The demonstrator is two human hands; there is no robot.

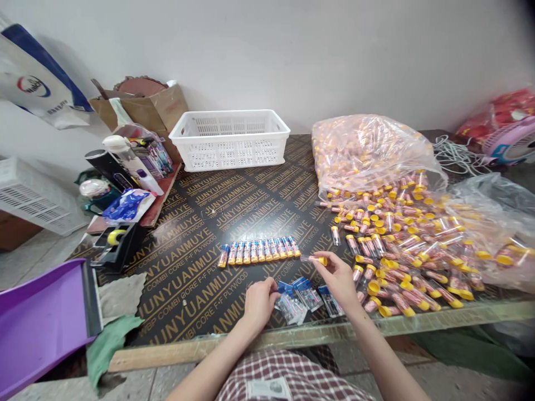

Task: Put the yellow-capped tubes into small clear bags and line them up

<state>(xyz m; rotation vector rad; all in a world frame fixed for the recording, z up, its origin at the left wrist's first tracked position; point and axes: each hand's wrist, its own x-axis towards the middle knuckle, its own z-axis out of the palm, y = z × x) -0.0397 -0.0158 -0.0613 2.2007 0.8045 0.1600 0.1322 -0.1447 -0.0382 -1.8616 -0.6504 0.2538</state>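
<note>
My right hand (337,278) pinches a small clear tube with a yellow cap (318,260), held sideways above the table. My left hand (259,302) is closed, its curled fingertips at the edge of some small blue-topped clear packets (288,303); what they hold, if anything, is hidden. More of these packets (308,294) lie between the two hands. Beyond them is a row of blue-wrapped tubes with yellow caps (261,250), side by side. Right of my right hand spreads a heap of pink-and-yellow capped tubes (401,262).
A white plastic basket (234,153) stands against the wall. Beside it, a large clear bag (368,150) spills tubes onto the dark plywood table (200,223). At left are a tape dispenser (119,245), bottles (134,164), a cardboard box (167,111) and a purple dustpan (42,317).
</note>
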